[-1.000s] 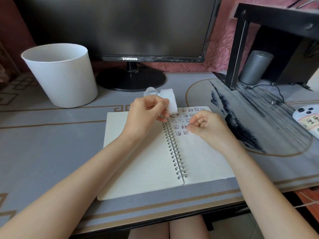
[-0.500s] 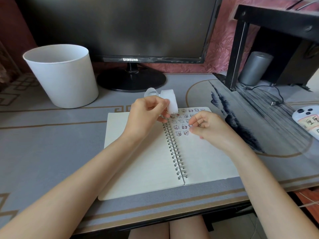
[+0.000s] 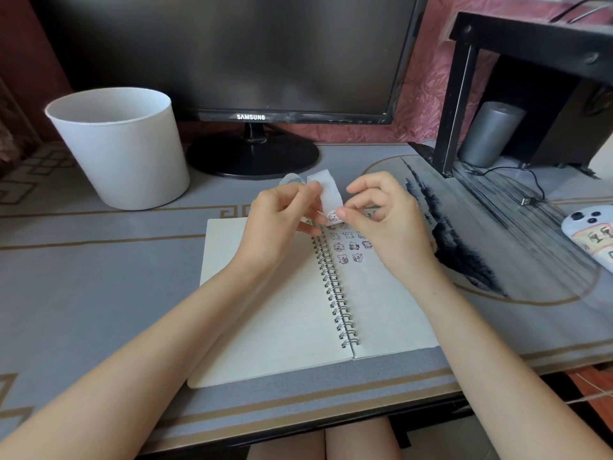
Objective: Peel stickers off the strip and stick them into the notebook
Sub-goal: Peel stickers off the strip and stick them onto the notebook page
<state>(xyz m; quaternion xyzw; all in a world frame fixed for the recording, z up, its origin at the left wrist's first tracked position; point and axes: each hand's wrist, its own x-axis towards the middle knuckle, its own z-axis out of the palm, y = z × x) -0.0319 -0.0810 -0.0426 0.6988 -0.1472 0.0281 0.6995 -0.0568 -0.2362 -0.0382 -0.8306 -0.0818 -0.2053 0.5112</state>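
You're well into this one: the notebook [image 3: 298, 303] lies open flat on the desk [image 3: 99, 260], and the upper part of its right page already carries several short rows of small stickers [image 3: 348, 247], with the lowest row only partly filled. Most of that page below them is bare, and the left page is blank, so by my read there's plenty of room and plenty of work left.

Your left hand [image 3: 282, 220] is pinched closed on the strip [image 3: 326, 194], holding it up above the top of the spiral binding [image 3: 335, 287], clear of the paper. The strip's long axis runs up and away from you, leaning slightly left; its far end curls over behind your fingers, and its near end points down toward the stuck rows.

Your right hand [image 3: 381, 214] has thumb and forefinger drawn together right at that near end, on the next sticker [image 3: 332, 216]. Whether it's lifted off the backing yet, I can't tell; the fingertips cover the edge. This looks like the peel step, with placing to follow.
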